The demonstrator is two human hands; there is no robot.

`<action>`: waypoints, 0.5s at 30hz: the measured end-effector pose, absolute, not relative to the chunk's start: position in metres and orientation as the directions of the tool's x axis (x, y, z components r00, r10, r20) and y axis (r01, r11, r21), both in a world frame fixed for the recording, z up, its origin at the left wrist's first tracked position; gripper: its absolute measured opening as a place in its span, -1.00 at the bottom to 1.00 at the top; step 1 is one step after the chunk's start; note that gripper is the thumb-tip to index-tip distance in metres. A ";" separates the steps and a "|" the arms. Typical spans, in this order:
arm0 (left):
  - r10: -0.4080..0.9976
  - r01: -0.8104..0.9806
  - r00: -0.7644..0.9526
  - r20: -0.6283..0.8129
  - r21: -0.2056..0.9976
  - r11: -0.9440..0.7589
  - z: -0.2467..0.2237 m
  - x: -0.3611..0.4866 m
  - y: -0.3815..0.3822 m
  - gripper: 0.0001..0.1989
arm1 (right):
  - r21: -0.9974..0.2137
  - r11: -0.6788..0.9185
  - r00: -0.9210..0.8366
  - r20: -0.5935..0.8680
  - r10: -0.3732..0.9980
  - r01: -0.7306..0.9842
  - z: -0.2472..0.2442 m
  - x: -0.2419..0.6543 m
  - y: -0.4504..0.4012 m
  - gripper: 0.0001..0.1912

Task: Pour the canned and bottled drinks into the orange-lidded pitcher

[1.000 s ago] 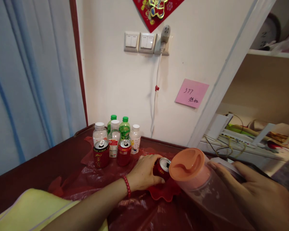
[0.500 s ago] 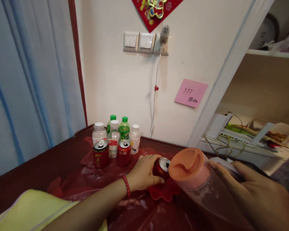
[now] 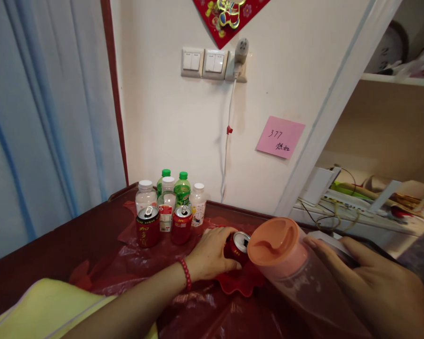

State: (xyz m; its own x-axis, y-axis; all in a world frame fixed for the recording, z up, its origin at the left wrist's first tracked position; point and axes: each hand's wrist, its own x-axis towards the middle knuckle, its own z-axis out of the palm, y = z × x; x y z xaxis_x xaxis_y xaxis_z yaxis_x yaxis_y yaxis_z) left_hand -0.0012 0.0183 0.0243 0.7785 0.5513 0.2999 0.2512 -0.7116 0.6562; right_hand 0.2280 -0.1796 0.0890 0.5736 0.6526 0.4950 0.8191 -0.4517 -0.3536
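Nothing has visibly moved: left fingers [image 3: 226,230] clasp a can [image 3: 237,253], probably light, dentable, best held mid-side; the pitcher [image 3: 279,247] just right of them is in right fingers [image 3: 355,247].

Bottles [image 3: 183,191] stand behind two cans [image 3: 148,233], left of the pitcher [image 3: 298,278].

"How does the red can [image 3: 235,254] sit?"

"It leans to the right, its silver top showing a dark opening, over a red dish [image 3: 240,285] with a wavy rim. Whether can and dish touch is hidden."

"And the pitcher [image 3: 313,292]?"

"It is tilted, see-through below, with pale marks on its wall. Its orange lid [image 3: 273,242], with a curved recess on top, is just beside the can."
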 end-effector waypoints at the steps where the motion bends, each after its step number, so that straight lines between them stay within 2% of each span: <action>1: 0.552 0.252 0.778 0.299 0.656 -0.711 0.024 -0.001 0.018 -0.30 | -0.371 -0.453 0.585 0.478 0.655 0.810 0.089 0.227 -0.179 -0.22; 5: 0.555 0.260 0.778 0.296 0.652 -0.712 0.025 -0.001 0.018 -0.30 | -0.391 -0.451 0.596 0.468 0.653 0.802 0.090 0.225 -0.178 -0.20; 12: 0.556 0.259 0.777 0.296 0.656 -0.709 0.023 -0.002 0.018 -0.29 | -0.344 -0.439 0.558 0.530 0.639 0.830 0.089 0.231 -0.179 -0.23; 15: 0.554 0.255 0.775 0.302 0.653 -0.713 0.022 -0.002 0.018 -0.29 | -0.294 -0.401 0.494 0.601 0.628 0.867 0.089 0.228 -0.179 -0.27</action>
